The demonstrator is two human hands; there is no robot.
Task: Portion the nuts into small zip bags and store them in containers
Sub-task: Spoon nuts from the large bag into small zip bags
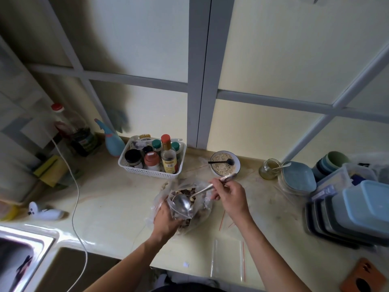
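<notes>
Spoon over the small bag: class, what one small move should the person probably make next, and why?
Probably tip the spoon so its load drops into the small zip bag. The right hand holds the spoon's handle, its bowl sits at the mouth of the bag, which the left hand grips open over the big bag of nuts.

A large clear bag of mixed nuts (189, 193) is sitting open on the countertop (109, 207), a small zip bag (179, 208) gaping at its mouth, empty zip bags (228, 258) lying flat nearby.
</notes>
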